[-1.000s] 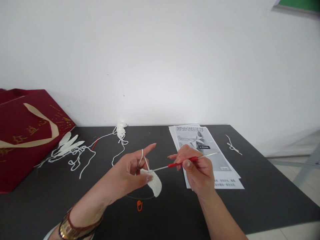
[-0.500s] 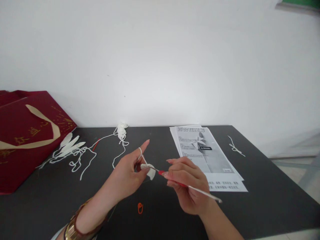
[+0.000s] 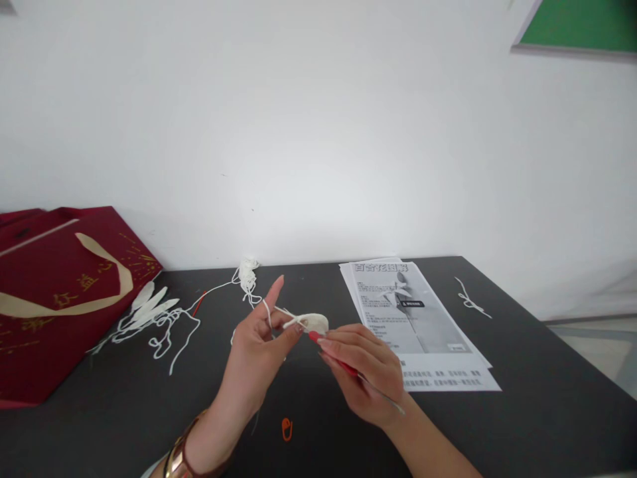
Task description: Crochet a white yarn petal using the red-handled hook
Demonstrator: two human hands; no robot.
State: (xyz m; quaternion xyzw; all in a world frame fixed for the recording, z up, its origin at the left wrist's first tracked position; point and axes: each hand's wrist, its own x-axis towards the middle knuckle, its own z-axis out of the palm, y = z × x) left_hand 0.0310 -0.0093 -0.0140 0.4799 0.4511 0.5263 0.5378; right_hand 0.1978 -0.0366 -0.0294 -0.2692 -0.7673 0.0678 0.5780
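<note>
My left hand [image 3: 261, 348] pinches a small white crochet piece [image 3: 317, 323] between thumb and fingers. Its index finger points up, with white yarn [image 3: 267, 312] looped round it. My right hand [image 3: 365, 372] is closed round the red grip of a crochet hook [image 3: 347, 367]. The hook's front end meets the crochet piece close to my left thumb, and its exact tip cannot be made out. The hook's thin rear end sticks out below my right palm. On the dark table under my hands lies an orange stitch marker [image 3: 287, 429].
A dark red gift bag [image 3: 47, 325] stands at the left, beside white crocheted petals [image 3: 148, 307] with loose yarn tails and a thin red stick [image 3: 199, 303]. A small yarn heap [image 3: 247, 273] lies near the wall. Printed sheets [image 3: 448, 375] and a knotted yarn scrap [image 3: 468, 302] are at the right.
The crochet piece has turned from hanging below my left thumb to pointing right toward my right hand. My left hand has tilted more upright. The whole view has shifted slightly.
</note>
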